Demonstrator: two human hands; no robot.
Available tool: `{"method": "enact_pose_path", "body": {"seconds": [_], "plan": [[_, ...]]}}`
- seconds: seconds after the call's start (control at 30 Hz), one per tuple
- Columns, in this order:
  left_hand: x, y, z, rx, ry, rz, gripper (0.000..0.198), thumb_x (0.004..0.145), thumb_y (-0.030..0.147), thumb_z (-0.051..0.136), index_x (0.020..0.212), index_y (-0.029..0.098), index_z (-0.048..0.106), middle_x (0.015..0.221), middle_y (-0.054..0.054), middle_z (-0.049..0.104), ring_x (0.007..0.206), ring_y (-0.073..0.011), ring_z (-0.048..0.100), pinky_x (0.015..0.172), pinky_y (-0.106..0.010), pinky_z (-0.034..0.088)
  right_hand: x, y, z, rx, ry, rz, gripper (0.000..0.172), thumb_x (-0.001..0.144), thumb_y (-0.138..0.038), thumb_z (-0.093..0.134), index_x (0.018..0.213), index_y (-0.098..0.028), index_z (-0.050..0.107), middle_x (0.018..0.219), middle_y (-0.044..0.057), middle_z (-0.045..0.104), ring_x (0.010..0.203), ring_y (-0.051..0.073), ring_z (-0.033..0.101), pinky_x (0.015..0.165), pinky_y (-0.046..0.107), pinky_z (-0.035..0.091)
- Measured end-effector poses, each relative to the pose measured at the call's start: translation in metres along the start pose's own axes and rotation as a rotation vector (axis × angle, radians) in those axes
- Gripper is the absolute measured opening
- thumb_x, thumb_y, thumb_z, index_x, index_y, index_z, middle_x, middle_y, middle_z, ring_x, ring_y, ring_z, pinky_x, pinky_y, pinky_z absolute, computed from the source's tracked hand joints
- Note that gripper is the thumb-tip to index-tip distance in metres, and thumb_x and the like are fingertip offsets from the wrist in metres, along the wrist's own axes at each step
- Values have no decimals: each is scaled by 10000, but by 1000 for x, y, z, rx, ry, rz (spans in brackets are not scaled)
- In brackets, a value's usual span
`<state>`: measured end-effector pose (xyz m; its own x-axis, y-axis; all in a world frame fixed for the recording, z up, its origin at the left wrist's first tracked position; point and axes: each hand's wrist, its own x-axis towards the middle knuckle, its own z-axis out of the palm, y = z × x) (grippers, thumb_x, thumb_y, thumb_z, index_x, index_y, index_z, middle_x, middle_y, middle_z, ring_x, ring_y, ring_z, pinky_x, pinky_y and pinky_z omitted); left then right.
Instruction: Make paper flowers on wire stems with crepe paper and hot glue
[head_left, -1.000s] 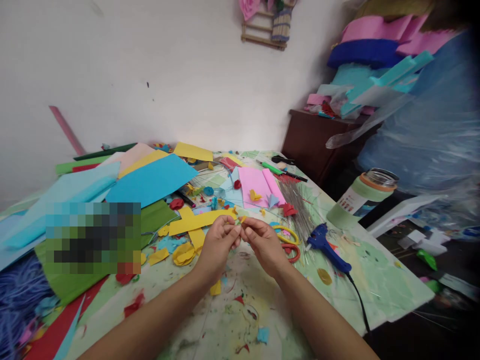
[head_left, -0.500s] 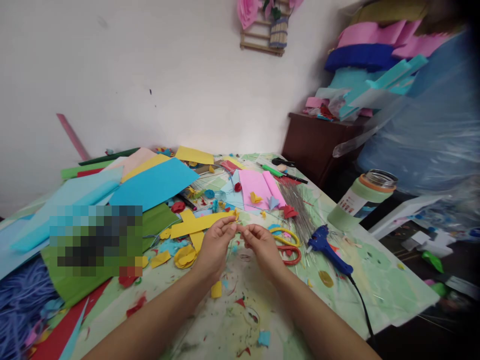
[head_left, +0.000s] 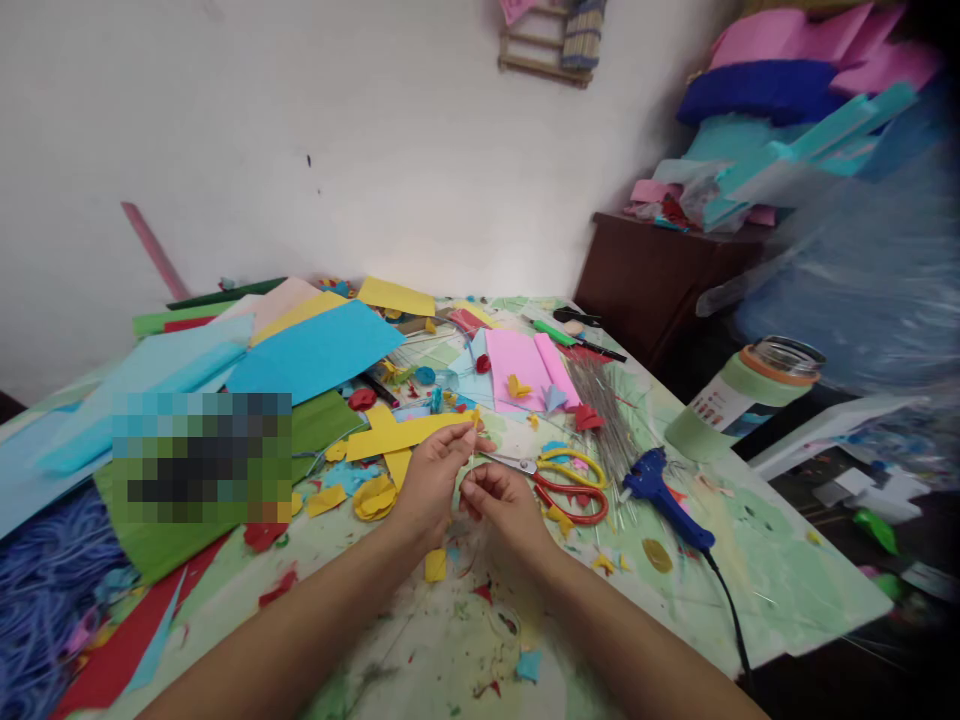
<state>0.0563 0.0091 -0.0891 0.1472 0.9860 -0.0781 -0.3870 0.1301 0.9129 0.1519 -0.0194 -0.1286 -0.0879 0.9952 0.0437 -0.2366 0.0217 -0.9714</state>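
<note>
My left hand [head_left: 435,475] is closed in a pinch around a thin wire stem [head_left: 472,462], with a small yellow paper piece [head_left: 475,415] showing just above the fingertips. Lower down, my right hand [head_left: 510,508] has its fingers pinched together at the wire's lower part; what lies between them is mostly hidden. Right beside it lie scissors [head_left: 576,508] with one yellow and one red handle, their blades pointing left behind the hands. Crossed yellow paper strips [head_left: 390,440] lie behind my left hand, and a yellow paper flower [head_left: 373,498] is left of it.
A blue glue gun [head_left: 667,500] with a black cord lies right of a bundle of thin wires [head_left: 607,400]. A green bottle [head_left: 742,395] stands at the table's right edge. Coloured sheets, including a blue one [head_left: 319,350], are piled on the left. Paper scraps dot the tabletop.
My right hand has drawn down and away from the left fingertips, so the wire between them shows. The scissors' blades are now visible. The view has shifted slightly.
</note>
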Motion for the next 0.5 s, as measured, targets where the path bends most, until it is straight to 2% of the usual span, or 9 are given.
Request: {"method": "enact_pose_path", "body": {"seconds": [0.2, 0.5], "plan": [[4, 1, -3, 14, -21, 62, 170, 707, 291, 674, 767, 139, 627, 686, -10, 650, 703, -106, 558, 745, -234, 391, -1, -2, -1, -31, 19, -30, 209, 667, -346, 655, 627, -163, 563, 529, -28, 534, 470, 77, 415, 487, 216, 333], [4, 4, -5, 130, -34, 152, 124, 691, 263, 673, 703, 148, 629, 652, 5, 637, 681, -112, 556, 720, -242, 407, -2, -5, 1, -75, 15, -11, 210, 664, -351, 647, 613, -163, 568, 545, -18, 550, 486, 84, 433, 500, 219, 346]]}}
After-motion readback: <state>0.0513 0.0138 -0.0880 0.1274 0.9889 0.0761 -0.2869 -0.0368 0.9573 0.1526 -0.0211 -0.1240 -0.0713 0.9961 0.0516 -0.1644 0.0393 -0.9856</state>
